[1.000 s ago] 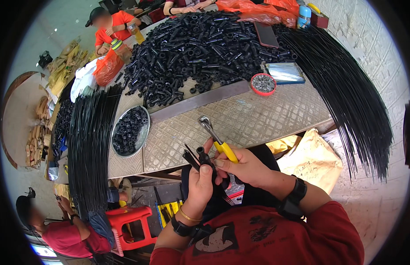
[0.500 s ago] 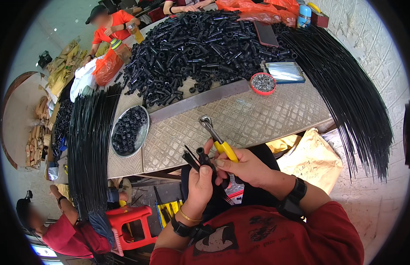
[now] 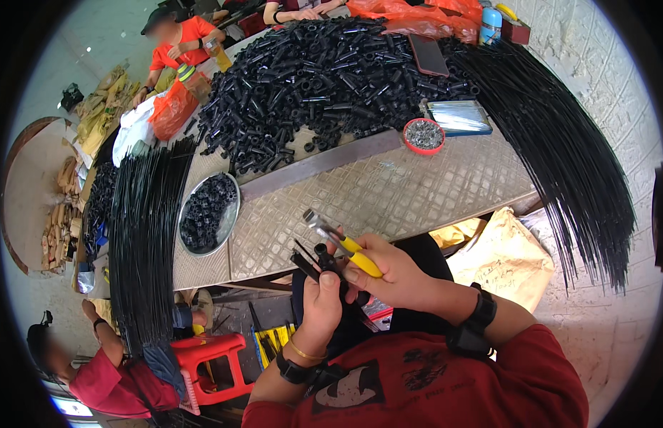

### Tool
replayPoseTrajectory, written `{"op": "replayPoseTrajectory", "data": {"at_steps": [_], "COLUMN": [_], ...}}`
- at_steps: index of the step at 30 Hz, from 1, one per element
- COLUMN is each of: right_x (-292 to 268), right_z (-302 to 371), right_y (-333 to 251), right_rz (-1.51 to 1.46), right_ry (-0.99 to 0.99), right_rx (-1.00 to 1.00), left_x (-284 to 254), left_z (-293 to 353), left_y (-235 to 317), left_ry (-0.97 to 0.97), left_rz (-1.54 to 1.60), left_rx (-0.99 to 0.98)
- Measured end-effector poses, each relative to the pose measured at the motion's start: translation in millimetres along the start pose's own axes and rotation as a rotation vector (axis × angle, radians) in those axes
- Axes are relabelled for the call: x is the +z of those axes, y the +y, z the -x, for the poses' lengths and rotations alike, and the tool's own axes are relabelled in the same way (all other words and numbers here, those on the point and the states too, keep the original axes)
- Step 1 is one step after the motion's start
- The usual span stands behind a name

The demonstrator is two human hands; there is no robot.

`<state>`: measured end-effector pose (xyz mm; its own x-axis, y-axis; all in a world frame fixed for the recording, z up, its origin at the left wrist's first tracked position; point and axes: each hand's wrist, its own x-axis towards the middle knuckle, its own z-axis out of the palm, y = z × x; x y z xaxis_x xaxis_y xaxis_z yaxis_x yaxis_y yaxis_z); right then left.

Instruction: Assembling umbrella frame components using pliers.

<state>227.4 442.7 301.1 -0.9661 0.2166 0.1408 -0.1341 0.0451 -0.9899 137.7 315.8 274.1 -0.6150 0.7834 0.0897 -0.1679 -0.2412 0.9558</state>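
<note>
In my left hand [image 3: 321, 303] is a small bunch of black parts, gripped below the thumb. Among them is a short black tube [image 3: 321, 251] with its round open end up, beside thin black rods [image 3: 304, 262]. My right hand [image 3: 394, 274] is closed round the yellow handles of metal pincers [image 3: 363, 262], whose head points up and left over the table edge. The right fingertips meet the black parts next to the left thumb. The lower ends of these parts are mostly hidden by my hands.
Behind a metal bar [image 3: 321, 165] lies a big heap of black tubes [image 3: 303, 85]. A metal bowl of small black pieces [image 3: 209, 214], a red bowl of metal bits [image 3: 423, 135] and a phone [image 3: 428, 54] are on the table. Long black rods [image 3: 149, 242] hang at both sides. People sit nearby.
The pincers have turned in my right hand, and their head has swung left and down. My left hand and its black parts have shifted slightly left.
</note>
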Motion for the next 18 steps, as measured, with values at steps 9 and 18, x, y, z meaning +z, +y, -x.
{"op": "replayPoseTrajectory", "data": {"at_steps": [9, 18], "right_x": [-1.6, -2.8], "right_z": [-3.2, -0.7], "right_y": [19.5, 5.6], "right_rz": [0.275, 0.299], "right_ry": [-0.081, -0.063], "right_rx": [-0.232, -0.266], "left_x": [-1.0, -8.1], "left_z": [3.1, 6.7], "left_y": [10.0, 16.7], "left_ry": [-0.044, -0.154], "left_rz": [-0.011, 0.280], "left_rx": [-0.053, -0.115]}}
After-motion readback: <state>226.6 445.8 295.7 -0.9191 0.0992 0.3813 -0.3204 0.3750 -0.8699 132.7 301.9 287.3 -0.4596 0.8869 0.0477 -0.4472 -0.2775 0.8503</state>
